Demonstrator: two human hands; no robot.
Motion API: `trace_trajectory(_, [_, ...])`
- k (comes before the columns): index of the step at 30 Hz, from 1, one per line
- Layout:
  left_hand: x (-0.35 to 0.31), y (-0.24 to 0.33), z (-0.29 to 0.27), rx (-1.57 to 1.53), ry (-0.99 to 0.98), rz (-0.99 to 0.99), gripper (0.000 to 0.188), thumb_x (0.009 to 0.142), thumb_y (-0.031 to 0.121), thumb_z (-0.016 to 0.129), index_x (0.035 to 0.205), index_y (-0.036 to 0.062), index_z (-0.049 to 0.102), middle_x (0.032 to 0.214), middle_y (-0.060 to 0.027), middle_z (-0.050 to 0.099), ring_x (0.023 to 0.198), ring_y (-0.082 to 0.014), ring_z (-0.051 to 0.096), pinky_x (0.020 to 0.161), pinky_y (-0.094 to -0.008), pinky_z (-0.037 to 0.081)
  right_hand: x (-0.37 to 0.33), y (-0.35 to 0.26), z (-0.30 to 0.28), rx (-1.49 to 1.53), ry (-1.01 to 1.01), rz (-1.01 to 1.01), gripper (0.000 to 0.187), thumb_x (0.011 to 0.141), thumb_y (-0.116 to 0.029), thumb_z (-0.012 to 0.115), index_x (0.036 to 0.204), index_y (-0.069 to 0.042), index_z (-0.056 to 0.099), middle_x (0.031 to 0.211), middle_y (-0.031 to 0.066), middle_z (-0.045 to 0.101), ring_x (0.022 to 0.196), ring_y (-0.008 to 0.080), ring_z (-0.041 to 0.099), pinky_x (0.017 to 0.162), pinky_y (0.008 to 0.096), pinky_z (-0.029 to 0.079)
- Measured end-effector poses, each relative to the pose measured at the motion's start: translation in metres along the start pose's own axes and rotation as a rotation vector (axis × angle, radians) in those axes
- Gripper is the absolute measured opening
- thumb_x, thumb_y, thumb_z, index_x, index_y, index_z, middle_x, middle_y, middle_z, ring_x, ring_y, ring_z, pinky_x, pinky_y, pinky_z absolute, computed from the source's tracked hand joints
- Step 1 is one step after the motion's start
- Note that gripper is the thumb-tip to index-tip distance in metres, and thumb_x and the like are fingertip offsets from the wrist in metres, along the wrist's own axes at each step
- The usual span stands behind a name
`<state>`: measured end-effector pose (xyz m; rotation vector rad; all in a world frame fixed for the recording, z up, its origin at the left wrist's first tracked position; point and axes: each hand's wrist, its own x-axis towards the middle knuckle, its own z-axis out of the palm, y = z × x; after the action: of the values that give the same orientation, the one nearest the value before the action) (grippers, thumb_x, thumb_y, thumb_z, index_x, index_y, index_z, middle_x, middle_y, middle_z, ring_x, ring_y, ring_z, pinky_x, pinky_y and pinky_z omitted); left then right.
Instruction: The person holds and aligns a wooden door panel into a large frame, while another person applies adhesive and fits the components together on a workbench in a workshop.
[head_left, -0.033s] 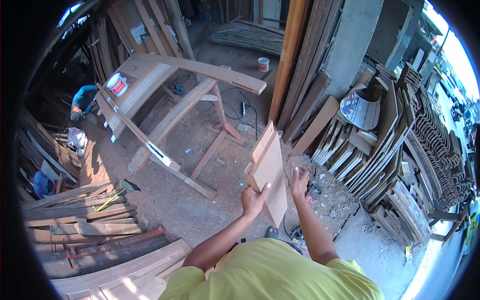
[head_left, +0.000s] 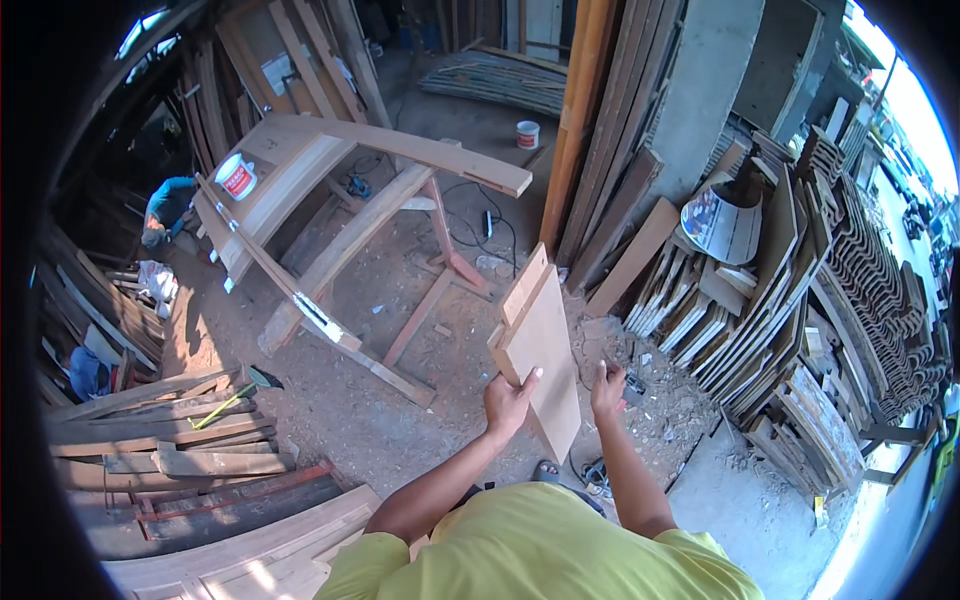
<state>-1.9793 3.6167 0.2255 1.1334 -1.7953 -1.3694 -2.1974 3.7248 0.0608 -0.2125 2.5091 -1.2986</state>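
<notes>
My left hand (head_left: 509,401) grips the edge of a light wooden board (head_left: 548,360), thumb across its face. The board stands tilted in front of me, with a stepped, narrower tongue (head_left: 524,290) at its far end. Just right of the board, my right hand (head_left: 606,392) is raised and apart from it. Its fingers point upward, partly bent, and nothing shows in them. Below and beyond that hand, a dark tool (head_left: 633,384) lies on the ground, partly hidden.
A wooden frame on trestles (head_left: 350,225) stands ahead, bearing a white bucket (head_left: 237,178). Lumber (head_left: 200,440) is piled at left. Stacked panels and tiles (head_left: 760,270) fill the right. A co-worker (head_left: 168,208) bends at far left. A cord (head_left: 513,240) crosses the littered floor.
My right hand has dropped slightly and turned, its fingers drawn closer together. The board has shifted very little in my left hand. The co-worker at far left has moved slightly.
</notes>
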Motion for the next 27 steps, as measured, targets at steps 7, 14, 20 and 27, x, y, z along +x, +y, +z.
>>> trace_trajectory(7, [0.068,0.046,-0.026,-0.438,-0.069,-0.145,0.041,0.102,0.030,0.086,0.118,-0.0068,0.076,0.109,-0.0080,0.080,0.097,-0.0110,0.071,0.084,-0.0299,0.057,-0.060,0.258,-0.048,0.236,-0.042,0.717,0.105,0.098,-0.080,0.061,0.163,0.001,0.045,0.148,0.0255,0.067,0.133,0.0422,0.066,0.112,0.0552,0.050])
trace_trajectory(14, [0.140,0.069,-0.093,-0.607,-0.113,-0.137,0.037,0.104,0.029,0.084,0.120,-0.0035,0.075,0.112,-0.0054,0.077,0.101,-0.0068,0.065,0.085,-0.0285,0.054,0.011,0.147,-0.031,0.582,-0.427,0.732,0.091,0.104,-0.084,0.039,0.145,-0.008,0.065,0.123,0.0181,0.076,0.109,0.0280,0.071,0.095,0.0487,0.050])
trace_trajectory(20, [0.209,0.102,-0.130,-0.565,-0.037,-0.009,0.043,0.105,0.034,0.082,0.119,-0.0060,0.076,0.104,-0.0072,0.078,0.097,-0.0091,0.069,0.082,-0.0299,0.057,0.142,0.040,0.070,0.191,-0.408,0.672,0.063,0.105,-0.073,0.054,0.129,-0.015,0.064,0.097,0.0032,0.065,0.076,0.0206,0.062,0.064,0.0444,0.046])
trace_trajectory(27, [0.260,0.189,-0.217,-0.295,0.193,0.121,0.046,0.105,0.034,0.082,0.120,-0.0090,0.074,0.109,-0.0132,0.080,0.100,-0.0132,0.073,0.085,-0.0316,0.060,0.204,-0.085,0.254,0.251,-0.745,0.588,0.116,0.092,-0.095,0.050,0.175,-0.016,0.032,0.174,0.0302,0.037,0.158,0.0507,0.040,0.130,0.0726,0.013])
